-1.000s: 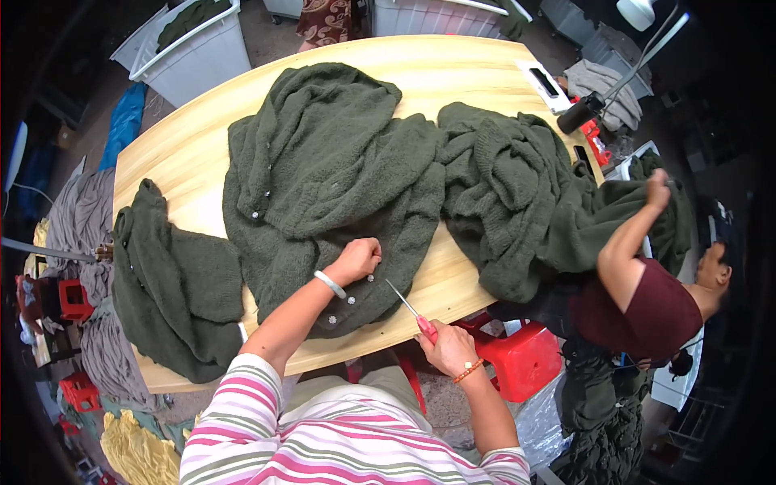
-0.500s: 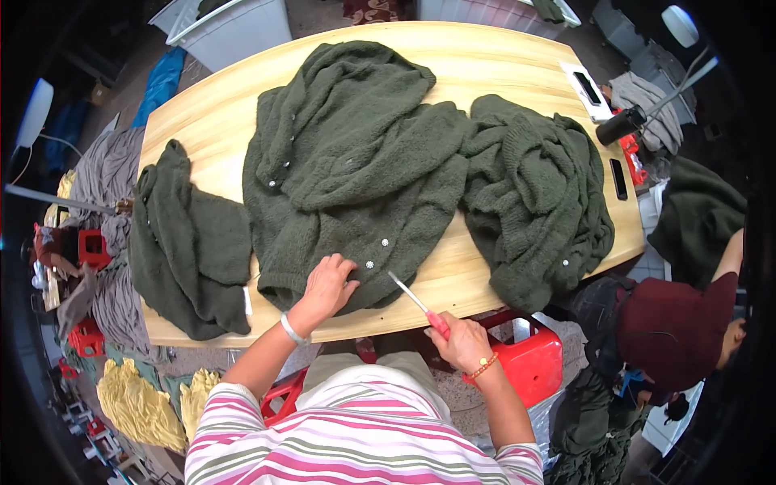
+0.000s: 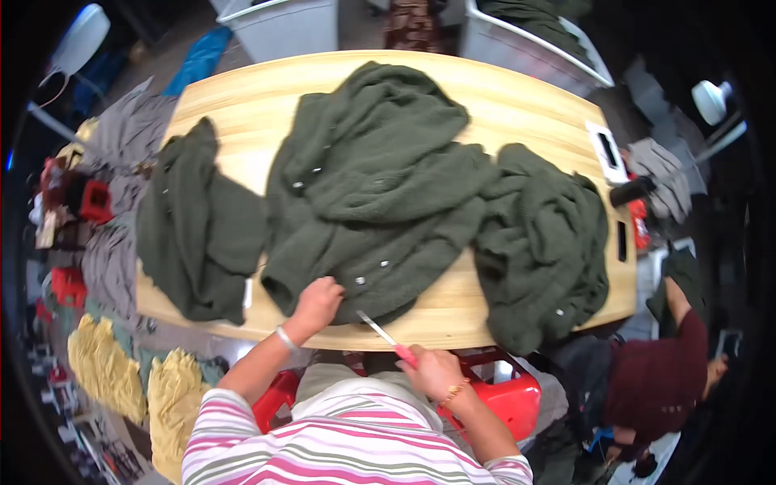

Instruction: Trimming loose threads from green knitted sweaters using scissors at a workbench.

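Observation:
A dark green fleece jacket (image 3: 380,194) with metal snaps lies spread over the middle of a light wooden table (image 3: 525,105). My left hand (image 3: 317,301) rests on its near hem, fingers curled on the fabric. My right hand (image 3: 428,370) is at the table's front edge, closed on small scissors with a red handle (image 3: 386,335), blades pointing toward the hem. A second green jacket (image 3: 198,226) lies at the left end and a third (image 3: 546,246) at the right end.
Another person in a dark red top (image 3: 659,380) bends low at the right. Grey bins (image 3: 525,36) stand behind the table. A red stool (image 3: 505,392) sits under me. Yellow and grey garments (image 3: 113,364) pile on the floor at left.
The view has swung so the table sits more centred. My left hand has shifted along the hem. The other person has let go of the right jacket and dropped lower at the right.

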Demonstrator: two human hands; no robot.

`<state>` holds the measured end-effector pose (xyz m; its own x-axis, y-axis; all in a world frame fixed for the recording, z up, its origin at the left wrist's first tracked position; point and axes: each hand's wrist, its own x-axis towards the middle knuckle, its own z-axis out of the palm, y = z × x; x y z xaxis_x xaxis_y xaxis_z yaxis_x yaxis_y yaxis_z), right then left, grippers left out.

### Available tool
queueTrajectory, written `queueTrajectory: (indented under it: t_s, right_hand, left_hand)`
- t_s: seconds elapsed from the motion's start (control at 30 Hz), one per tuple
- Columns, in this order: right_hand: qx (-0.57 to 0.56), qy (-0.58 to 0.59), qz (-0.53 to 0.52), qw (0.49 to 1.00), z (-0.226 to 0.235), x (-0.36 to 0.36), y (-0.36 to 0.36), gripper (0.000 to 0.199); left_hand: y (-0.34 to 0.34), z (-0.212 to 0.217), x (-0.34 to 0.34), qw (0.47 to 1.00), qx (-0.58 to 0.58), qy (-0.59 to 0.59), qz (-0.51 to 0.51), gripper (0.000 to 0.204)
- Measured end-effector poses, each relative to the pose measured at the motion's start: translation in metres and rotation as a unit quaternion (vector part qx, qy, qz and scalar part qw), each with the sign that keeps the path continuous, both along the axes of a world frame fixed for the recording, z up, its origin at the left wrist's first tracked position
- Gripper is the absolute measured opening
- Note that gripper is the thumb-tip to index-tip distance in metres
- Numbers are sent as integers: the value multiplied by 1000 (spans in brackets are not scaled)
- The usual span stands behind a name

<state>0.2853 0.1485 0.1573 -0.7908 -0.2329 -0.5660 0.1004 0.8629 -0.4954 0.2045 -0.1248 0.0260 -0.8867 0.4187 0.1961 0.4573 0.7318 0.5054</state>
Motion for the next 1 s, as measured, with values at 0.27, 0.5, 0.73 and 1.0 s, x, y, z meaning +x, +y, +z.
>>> queueTrajectory:
  t_s: [0.27, 0.5, 0.73, 1.0]
  right_hand:
    - [7, 24, 10, 1000, -4, -17, -3, 28]
    - [-23, 36, 42, 998, -5, -14, -1, 26]
    - [-43, 43, 42, 997, -14, -12, -2, 30]
    - [-46, 24, 94, 994, -10, -16, -18, 30]
  left_hand:
    - [-10, -1, -6, 836, 350, -353, 233, 16]
    - [-7, -13, 6, 826, 427, -295, 221, 27]
    - [-14, 45, 27, 986, -31, 45, 160, 46]
    - [-35, 10, 24, 984, 159, -8, 79, 44]
